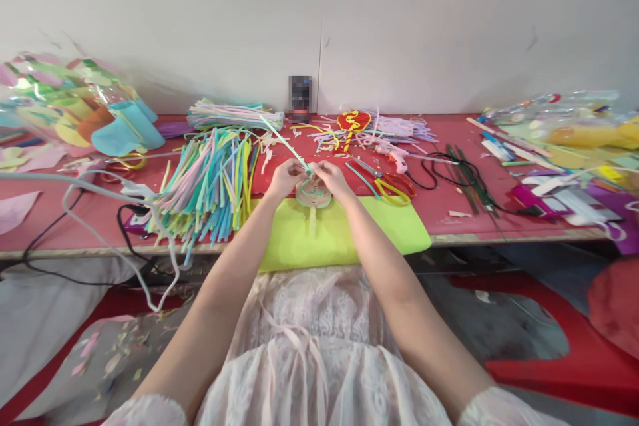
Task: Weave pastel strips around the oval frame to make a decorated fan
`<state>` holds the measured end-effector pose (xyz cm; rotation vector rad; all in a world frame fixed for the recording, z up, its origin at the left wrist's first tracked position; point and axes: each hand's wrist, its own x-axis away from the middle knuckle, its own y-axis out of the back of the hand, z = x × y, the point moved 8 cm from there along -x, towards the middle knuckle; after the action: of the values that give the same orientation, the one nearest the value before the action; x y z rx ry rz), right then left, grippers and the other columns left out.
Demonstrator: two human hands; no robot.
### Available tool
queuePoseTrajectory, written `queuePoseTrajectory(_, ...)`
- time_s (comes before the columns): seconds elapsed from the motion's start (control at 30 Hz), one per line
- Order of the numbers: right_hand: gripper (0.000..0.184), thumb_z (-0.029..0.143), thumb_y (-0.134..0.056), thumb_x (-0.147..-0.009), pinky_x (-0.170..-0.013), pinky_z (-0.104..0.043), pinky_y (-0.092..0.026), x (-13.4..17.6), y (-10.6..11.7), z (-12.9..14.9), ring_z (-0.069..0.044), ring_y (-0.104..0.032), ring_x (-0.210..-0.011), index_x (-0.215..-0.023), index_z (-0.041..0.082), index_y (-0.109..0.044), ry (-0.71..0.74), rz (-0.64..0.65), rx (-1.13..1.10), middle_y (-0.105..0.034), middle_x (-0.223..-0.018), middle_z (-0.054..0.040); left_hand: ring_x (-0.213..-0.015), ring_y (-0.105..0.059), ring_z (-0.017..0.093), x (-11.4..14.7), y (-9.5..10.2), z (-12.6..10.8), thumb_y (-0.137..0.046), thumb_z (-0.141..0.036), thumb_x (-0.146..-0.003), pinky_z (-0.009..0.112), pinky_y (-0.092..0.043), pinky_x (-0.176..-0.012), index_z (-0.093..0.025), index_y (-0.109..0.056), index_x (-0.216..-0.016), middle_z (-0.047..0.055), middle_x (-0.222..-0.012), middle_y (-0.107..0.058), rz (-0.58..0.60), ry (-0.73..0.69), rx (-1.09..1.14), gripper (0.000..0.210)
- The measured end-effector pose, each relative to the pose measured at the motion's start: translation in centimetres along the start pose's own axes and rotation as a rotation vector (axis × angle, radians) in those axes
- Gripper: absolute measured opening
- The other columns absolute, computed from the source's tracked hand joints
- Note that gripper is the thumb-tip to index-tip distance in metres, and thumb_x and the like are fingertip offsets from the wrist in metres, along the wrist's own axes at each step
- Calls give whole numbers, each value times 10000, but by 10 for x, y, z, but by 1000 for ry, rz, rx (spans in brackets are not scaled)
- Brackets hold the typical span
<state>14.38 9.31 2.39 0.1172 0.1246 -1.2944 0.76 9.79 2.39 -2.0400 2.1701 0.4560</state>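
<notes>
My left hand (pixel 288 178) pinches a pale green pipe cleaner (pixel 279 136), whose long free end points up and to the left. My right hand (pixel 330 180) is closed at the same pipe cleaner, just right of the left fingertips. Right below the fingers is a round cardboard-coloured disc (pixel 314 200) with green curls on its face and a pale stick (pixel 312 222) reaching down from it. Part of the disc is hidden by the hands. A yellow-green mat (pixel 289 246) lies beneath, hanging over the table's front edge.
A big bundle of pastel pipe cleaners (pixel 204 180) lies to the left. Yellow-handled scissors (pixel 392 192), a pink glue gun (pixel 393 154) and a red-and-yellow pipe-cleaner piece (pixel 353 122) lie to the right. White cables (pixel 74 213) loop over the left front edge; a white partition (pixel 200 33) stands behind.
</notes>
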Motion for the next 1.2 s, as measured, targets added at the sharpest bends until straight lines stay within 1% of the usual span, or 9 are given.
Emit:
queuePoseTrajectory(0.13,376,579,-570,-707,-486,-233,-408,0,0,3,-105,-501,-518,-784,211,-552,58,-5,78,-555,-630,28,-649,-566,105,2,-7,-1,-673,-272,-612,267,-461,-682,-155,-539,-798,-4,-694,-594,67,-1,2,258)
queuePoseTrajectory(0.27,345,549,-572,-722,-497,-248,-405,-1,1,2,-102,-474,-486,-792,211,-558,69,-3,106,-541,-601,36,-651,-568,108,2,-8,-1,-674,-286,-618,261,-456,-669,-153,-536,-785,1,-695,-592,63,-28,-5,254)
queuePoseTrajectory(0.43,331,526,-582,-720,-459,-208,-385,-1,0,1,-83,-472,-493,-782,203,-548,64,-19,47,-530,-613,37,-646,-568,100,2,-5,-2,-678,-302,-628,247,-459,-660,-148,-537,-802,5,-708,-606,33,-44,-10,272)
queuePoseTrajectory(0.53,323,510,-597,-711,-457,-195,-387,-3,0,-3,-81,-484,-510,-779,198,-546,42,-21,-4,-532,-620,39,-635,-564,93,1,-5,-1,-680,-289,-627,242,-457,-653,-146,-532,-798,-1,-700,-601,40,-49,0,267)
queuePoseTrajectory(0.67,329,500,-619,-693,-468,-195,-401,-4,-1,-7,-85,-503,-534,-782,191,-547,16,9,-47,-541,-637,35,-644,-568,96,-1,-4,4,-681,-266,-621,239,-453,-650,-145,-528,-786,-4,-689,-592,42,-49,7,255)
queuePoseTrajectory(0.77,345,496,-640,-675,-488,-199,-415,-4,-3,-6,-89,-516,-560,-792,186,-543,36,36,-51,-552,-661,30,-649,-570,101,-1,-4,3,-671,-268,-632,244,-455,-653,-150,-533,-813,-4,-696,-597,41,-60,14,256)
queuePoseTrajectory(0.93,352,490,-649,-668,-507,-210,-436,-6,-1,-8,-98,-529,-582,-793,182,-532,48,26,-75,-553,-665,29,-730,-572,112,1,-8,-6,-603,-282,-704,247,-457,-699,-149,-564,-890,26,-809,-617,84,-112,-70,232)
queuePoseTrajectory(1.0,349,488,-647,-672,-514,-210,-439,-6,-1,-9,-96,-532,-582,-795,183,-531,37,24,-87,-557,-666,30,-757,-570,116,1,-8,-8,-571,-289,-730,248,-456,-715,-147,-574,-890,35,-843,-619,78,-117,-87,214)
queuePoseTrajectory(1.2,336,454,-670,-662,-538,-207,-441,-5,-3,-10,-89,-544,-579,-821,182,-554,21,69,-106,-593,-703,23,-707,-559,114,1,-1,-5,-608,-320,-697,246,-443,-691,-144,-577,-816,17,-769,-614,26,-75,-68,214)
